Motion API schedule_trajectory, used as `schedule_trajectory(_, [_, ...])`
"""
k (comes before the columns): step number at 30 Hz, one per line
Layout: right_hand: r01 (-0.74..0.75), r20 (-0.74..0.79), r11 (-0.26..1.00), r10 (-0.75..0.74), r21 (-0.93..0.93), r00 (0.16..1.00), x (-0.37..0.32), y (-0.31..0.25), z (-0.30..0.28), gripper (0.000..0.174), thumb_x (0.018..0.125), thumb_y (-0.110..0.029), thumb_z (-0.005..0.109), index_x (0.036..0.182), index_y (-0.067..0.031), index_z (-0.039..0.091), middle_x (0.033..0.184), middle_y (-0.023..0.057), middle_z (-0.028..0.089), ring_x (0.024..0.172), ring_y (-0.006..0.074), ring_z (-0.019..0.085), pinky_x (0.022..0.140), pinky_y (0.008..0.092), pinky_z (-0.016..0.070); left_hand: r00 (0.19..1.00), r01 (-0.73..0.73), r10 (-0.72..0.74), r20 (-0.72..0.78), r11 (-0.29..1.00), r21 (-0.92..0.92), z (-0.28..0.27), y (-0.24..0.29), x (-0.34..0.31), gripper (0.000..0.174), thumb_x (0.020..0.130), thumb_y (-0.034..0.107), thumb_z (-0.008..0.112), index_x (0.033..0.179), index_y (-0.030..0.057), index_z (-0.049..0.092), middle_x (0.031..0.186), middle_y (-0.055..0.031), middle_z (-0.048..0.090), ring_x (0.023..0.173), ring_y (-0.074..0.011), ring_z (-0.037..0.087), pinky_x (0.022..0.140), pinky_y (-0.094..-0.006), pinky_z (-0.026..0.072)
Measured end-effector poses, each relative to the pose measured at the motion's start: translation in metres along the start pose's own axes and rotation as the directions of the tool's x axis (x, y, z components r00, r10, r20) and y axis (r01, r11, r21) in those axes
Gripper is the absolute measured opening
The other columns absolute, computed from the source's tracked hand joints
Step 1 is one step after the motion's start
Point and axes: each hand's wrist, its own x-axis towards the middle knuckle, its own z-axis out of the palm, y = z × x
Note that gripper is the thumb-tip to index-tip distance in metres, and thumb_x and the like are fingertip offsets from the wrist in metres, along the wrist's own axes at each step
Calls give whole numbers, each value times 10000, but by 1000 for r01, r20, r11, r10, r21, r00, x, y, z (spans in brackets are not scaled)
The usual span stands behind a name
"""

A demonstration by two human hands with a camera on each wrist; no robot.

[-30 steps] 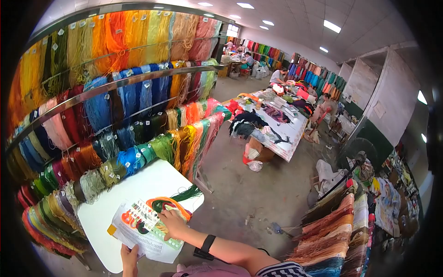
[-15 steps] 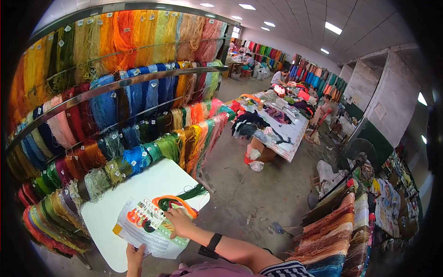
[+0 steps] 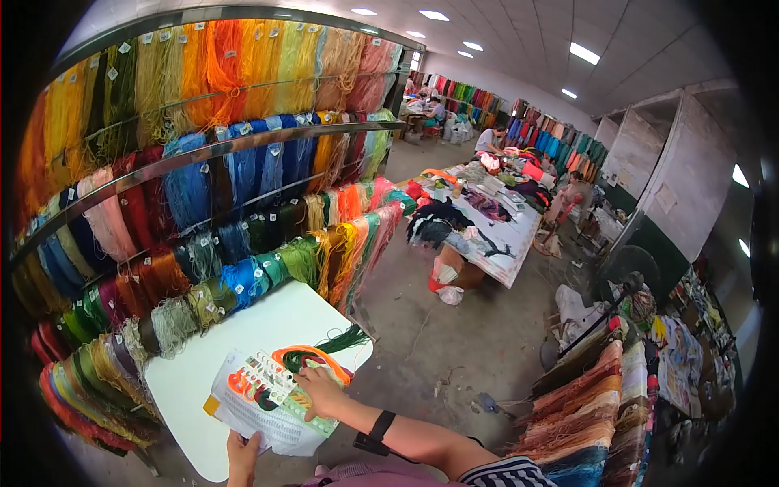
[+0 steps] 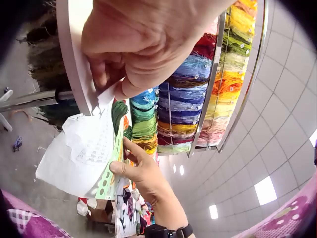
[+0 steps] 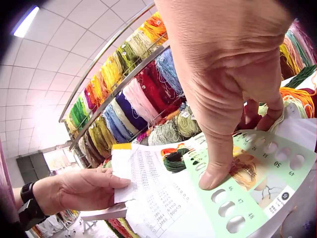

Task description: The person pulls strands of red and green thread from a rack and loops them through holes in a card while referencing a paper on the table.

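In the head view my left hand (image 3: 242,458) pinches the lower left edge of a white printed sheet (image 3: 268,430), thumb on top. My right hand (image 3: 323,394) holds a pale green thread card (image 5: 267,173) lying over that sheet. In the right wrist view its thumb presses the card's face among numbered punched holes, with the other fingers bent at the far edge. Orange thread (image 3: 288,355) and dark green thread (image 3: 345,337) loop through the card and trail past it. The left wrist view shows the card nearly edge-on beside the creased sheet (image 4: 84,153).
A white table (image 3: 182,402) lies under the papers. Racks of labelled thread skeins (image 3: 268,174) rise along the left. More skeins (image 3: 580,398) hang at the lower right, near a fan (image 3: 633,272). A cluttered worktable (image 3: 495,231) stands farther back, with people seated around it.
The table, sheet and both hands sit slightly farther right in the head view, as do the racks. Both hands keep their hold on the sheet and thread card.
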Motion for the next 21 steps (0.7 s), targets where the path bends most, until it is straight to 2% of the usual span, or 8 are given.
schedule_trajectory(5, [30,-38,1000,-30,4,999,0,1,2,1024,497,-160,898,1386,18,424,1302,108,428,1199,316,394,1025,397,388,1000,19,-19,-9,1000,3,0,-2,2,458,815,-50,580,1265,-5,506,1122,-86,652,969,-170,620,853,-303,479])
schedule_trajectory(14, [3,13,1000,-3,-21,1000,2,0,-3,1040,500,-238,905,1391,1,425,1347,119,424,1233,326,394,1053,404,368,999,52,-52,-1,996,74,-5,-8,9,420,812,-22,606,1224,-4,528,1062,-74,663,893,-156,626,764,-294,499])
schedule_trajectory(16, [10,47,987,-3,-159,999,6,0,1,1063,490,-294,909,1381,23,423,1326,159,442,1236,341,399,1066,427,351,999,-32,33,-2,980,198,-13,-22,13,428,804,21,627,1217,-43,531,1060,-116,666,937,-196,642,815,-325,513])
schedule_trajectory(17, [88,-57,976,-101,-200,993,10,12,14,993,446,-335,921,1273,22,505,1237,176,498,1175,350,457,1022,442,378,998,-69,68,13,967,245,-16,-26,15,404,800,66,641,1179,-44,557,1022,-107,671,913,-186,639,786,-332,521])
schedule_trajectory(18, [80,-22,982,-85,-170,996,9,9,8,955,448,-339,923,1229,37,522,1212,198,519,1155,364,476,1034,440,370,999,-31,24,31,968,249,-16,-26,14,391,807,81,635,1175,-30,561,1010,-89,669,908,-168,631,792,-327,519])
schedule_trajectory(19, [64,51,995,-60,-76,997,14,16,13,996,480,-372,911,1288,25,485,1326,207,464,1261,381,405,1091,455,315,993,-104,89,74,968,229,-16,-26,14,380,823,114,645,1169,-20,562,999,-79,667,902,-159,628,789,-326,520])
schedule_trajectory(20, [83,16,988,-82,-127,997,15,21,21,1008,465,-384,913,1285,21,489,1320,210,468,1259,378,409,1090,462,310,989,-112,94,112,980,166,-15,-25,12,395,841,150,656,1182,-17,545,1007,-84,664,893,-162,629,781,-328,522])
schedule_trajectory(21, [143,25,977,-140,-157,990,15,22,19,1024,462,-402,913,1291,21,485,1311,215,471,1267,380,397,1093,472,298,993,-90,72,90,970,226,-13,-20,9,458,849,211,672,1217,-9,512,1014,-100,662,880,-180,638,772,-335,524])
